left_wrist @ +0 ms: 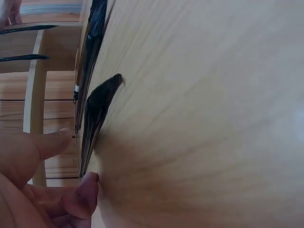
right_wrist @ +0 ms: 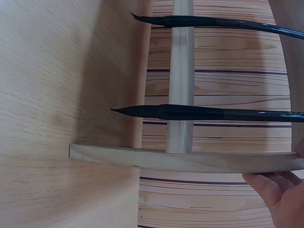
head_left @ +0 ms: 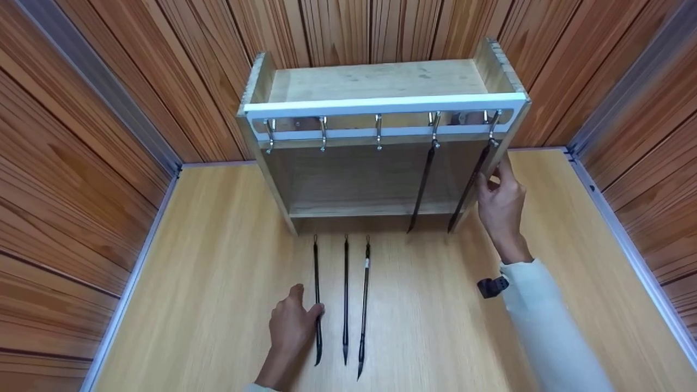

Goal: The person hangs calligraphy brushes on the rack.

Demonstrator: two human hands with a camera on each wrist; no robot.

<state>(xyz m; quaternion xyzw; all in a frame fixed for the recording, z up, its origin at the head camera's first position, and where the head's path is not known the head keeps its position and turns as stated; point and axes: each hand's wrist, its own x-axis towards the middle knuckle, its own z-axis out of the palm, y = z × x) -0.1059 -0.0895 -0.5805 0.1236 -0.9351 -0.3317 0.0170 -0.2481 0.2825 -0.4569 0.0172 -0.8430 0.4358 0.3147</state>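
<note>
Left hand (head_left: 291,321), nearer, fingers parted: leftmost brush (head_left: 317,283) adjoins thumb side, long axis forward; right hand (head_left: 502,204) grips rack (head_left: 381,81).

Three slender black brushes (head_left: 346,299) lie on one pale wood-grain table (head_left: 218,245); two more hang, making five. One light wooden rack (head_left: 375,81) bears one long white rail (head_left: 348,104) with five silvery metal hooks (head_left: 378,130). Two bare hands (head_left: 502,201) show: one left, one right.
</note>
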